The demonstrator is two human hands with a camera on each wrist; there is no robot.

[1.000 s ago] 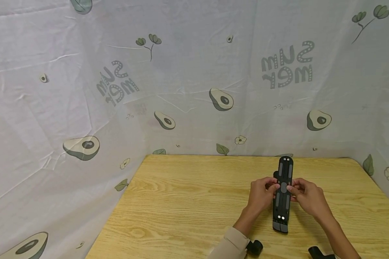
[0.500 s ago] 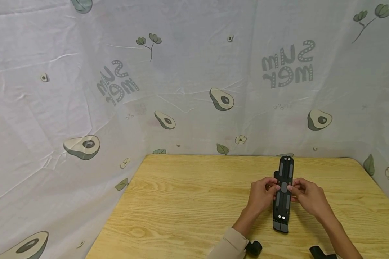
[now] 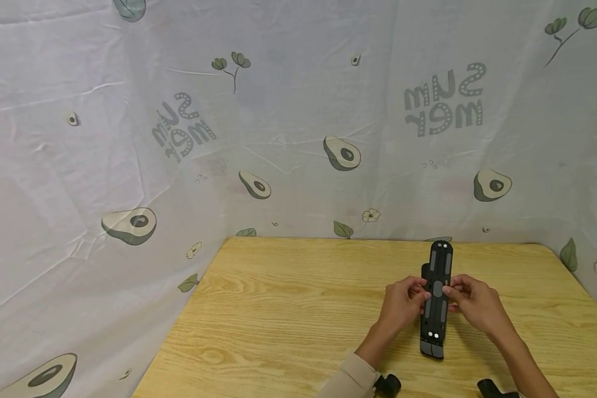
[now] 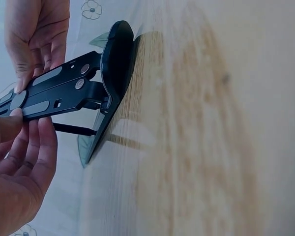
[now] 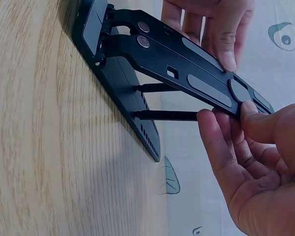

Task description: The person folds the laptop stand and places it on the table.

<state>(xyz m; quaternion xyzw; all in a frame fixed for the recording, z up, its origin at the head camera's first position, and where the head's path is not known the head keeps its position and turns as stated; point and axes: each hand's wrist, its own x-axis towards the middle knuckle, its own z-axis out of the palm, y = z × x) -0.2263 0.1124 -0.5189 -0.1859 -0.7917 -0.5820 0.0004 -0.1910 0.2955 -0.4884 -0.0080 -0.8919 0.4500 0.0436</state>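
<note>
A black folding laptop stand (image 3: 434, 323) with grey rubber pads stands propped on the table, its upper arms tilted above a flat base plate (image 5: 122, 73). Thin struts (image 5: 169, 115) join the base to the raised part, and slots line the base's edge. My left hand (image 3: 399, 304) pinches the left edge of the upper part, thumb on top and fingers beneath. On the opposite edge my right hand (image 3: 477, 307) pinches likewise, its thumb beside the round grey pad (image 5: 239, 90). Bent lips at the stand's low end face me.
The wood-grain table (image 3: 278, 309) extends left of the stand. A pale curtain (image 3: 288, 110) printed with avocados hangs behind and along the sides. Black pieces (image 3: 389, 385) sit at both wrists, near the bottom of the head view.
The left thumb has slid slightly down the stand's edge, toward me. The stand and right hand keep nearly the same pose; the head view has shifted a little.
</note>
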